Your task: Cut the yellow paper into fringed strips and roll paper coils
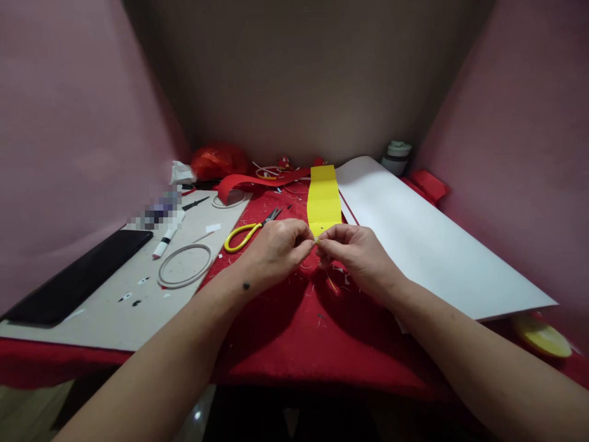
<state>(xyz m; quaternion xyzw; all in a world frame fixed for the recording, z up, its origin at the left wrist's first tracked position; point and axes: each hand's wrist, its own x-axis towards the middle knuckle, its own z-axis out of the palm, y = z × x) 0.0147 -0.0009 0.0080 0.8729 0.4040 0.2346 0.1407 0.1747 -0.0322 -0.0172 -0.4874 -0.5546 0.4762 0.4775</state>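
A long strip of yellow corrugated paper [324, 199] lies on the red cloth [285, 331], running away from me. My left hand [276, 248] and my right hand [356, 255] meet at its near end, both with fingers pinched on that edge. Yellow-handled scissors [251, 231] lie just left of my left hand, blades pointing away. Small paper scraps are scattered on the cloth under my hands.
A large white sheet [427, 245] covers the right side. At left a grey board [115, 301] carries a wire ring [184, 265], a marker [164, 242] and a black flat object [76, 276]. Red corrugated strip [262, 182], red bag [218, 161] and a jar [396, 156] stand at the back.
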